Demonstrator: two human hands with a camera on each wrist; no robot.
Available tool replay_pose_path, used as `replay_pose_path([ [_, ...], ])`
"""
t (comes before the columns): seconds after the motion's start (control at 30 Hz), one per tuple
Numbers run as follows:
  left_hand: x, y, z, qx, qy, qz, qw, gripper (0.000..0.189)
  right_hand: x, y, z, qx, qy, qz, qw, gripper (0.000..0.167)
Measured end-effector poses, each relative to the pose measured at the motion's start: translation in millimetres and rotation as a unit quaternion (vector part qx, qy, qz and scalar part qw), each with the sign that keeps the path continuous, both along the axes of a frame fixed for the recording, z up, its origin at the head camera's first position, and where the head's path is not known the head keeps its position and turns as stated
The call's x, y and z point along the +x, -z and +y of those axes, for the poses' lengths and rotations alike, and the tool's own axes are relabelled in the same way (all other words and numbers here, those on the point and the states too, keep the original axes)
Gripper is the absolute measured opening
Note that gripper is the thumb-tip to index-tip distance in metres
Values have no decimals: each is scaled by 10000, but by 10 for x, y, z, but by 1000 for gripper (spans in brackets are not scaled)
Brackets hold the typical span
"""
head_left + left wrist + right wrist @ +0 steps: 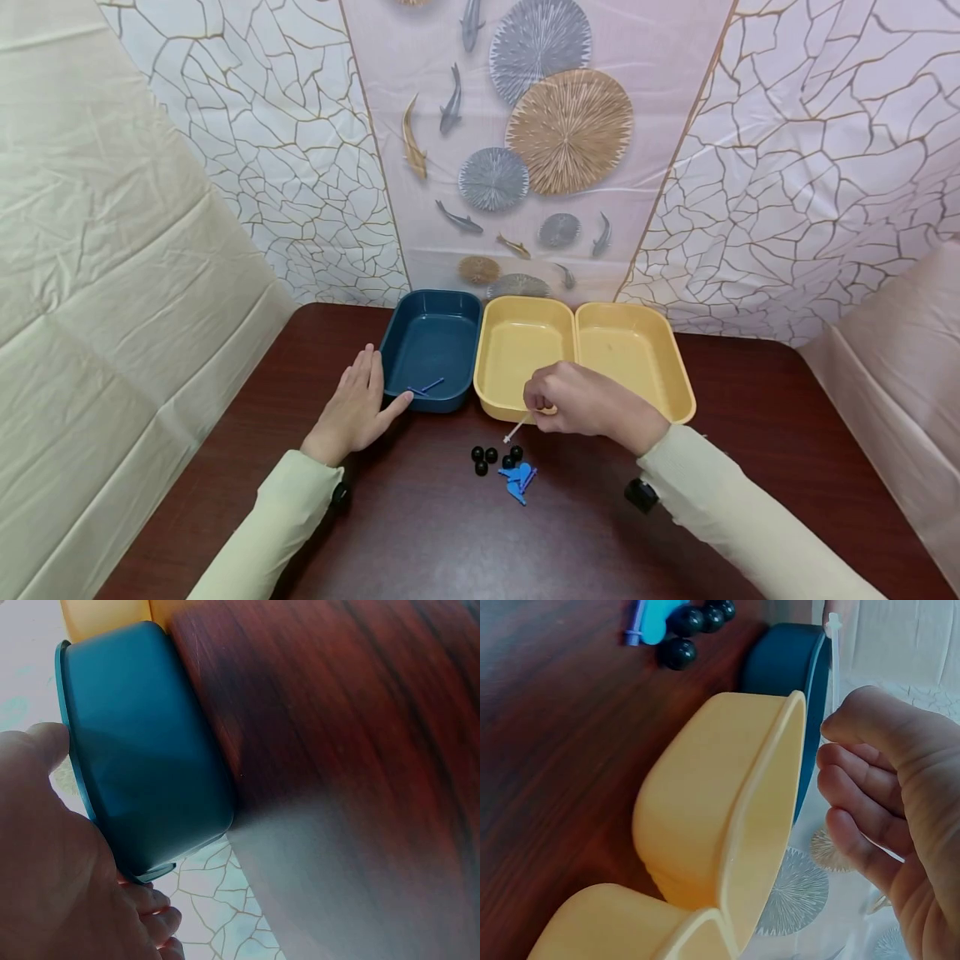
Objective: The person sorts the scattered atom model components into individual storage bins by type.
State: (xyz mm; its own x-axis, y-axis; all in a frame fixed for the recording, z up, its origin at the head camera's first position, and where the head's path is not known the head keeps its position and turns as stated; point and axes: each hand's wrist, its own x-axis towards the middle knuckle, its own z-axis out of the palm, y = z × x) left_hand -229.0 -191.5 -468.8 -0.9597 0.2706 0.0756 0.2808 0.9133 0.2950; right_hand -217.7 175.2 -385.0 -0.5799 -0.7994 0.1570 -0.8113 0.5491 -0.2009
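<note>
My left hand (351, 417) lies with straight fingers along the left side of the teal tray (435, 346), its thumb on the front rim; the left wrist view shows the thumb (51, 742) touching that rim. Two thin blue-purple sticks (432, 385) lie in this tray, near its front. Over the front edge of the middle yellow tray (522, 342), my right hand (588, 404) pinches a thin white stick (514, 431). A small knobbed end of the white stick (835, 667) points away from the fingers. Its other end is hidden in the hand.
In front of the trays lie several shiny black balls (482, 468), flat blue pieces (514, 490) and a purple stick (528, 480). A second yellow tray (628, 346) adjoins the middle one on the right. A patterned cloth (517, 242) hangs behind the dark wooden table (420, 533).
</note>
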Motion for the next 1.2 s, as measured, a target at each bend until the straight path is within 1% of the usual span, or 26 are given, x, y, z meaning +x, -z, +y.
replay_pose_path([
  [0.1, -1, 7, 0, -10, 4, -4, 10000, 97, -67, -10, -57, -27, 74, -29, 10000, 13],
  [0.27, 7, 2, -5, 26, 12, 4, 10000, 97, -201, 5, -162, -58, 122, 151, 9998, 14],
  [0.43, 14, -7, 0, 132, 28, 53, 9999, 96, -324, 19, -272, -67, 270, 128, 9995, 12],
  [0.73, 22, -15, -4, 84, 3, 4, 10000, 97, -563, 69, -515, -203, 471, 124, 9986, 10],
  [0.87, 28, -13, -1, 165, -6, 41, 9999, 96, -655, 73, -639, -174, 621, 34, 9979, 7],
  [1.0, 23, -14, -4, 118, -14, 49, 9999, 97, -730, 76, -756, -194, 803, -155, 9965, 6],
  [1.1, 14, -15, -7, 63, -22, 28, 10000, 97, -789, 122, -845, -285, 885, -227, 9954, 6],
  [1.2, 11, -10, -7, 45, -31, 23, 10000, 98, -842, 188, -934, -342, 956, -209, 9946, 5],
])
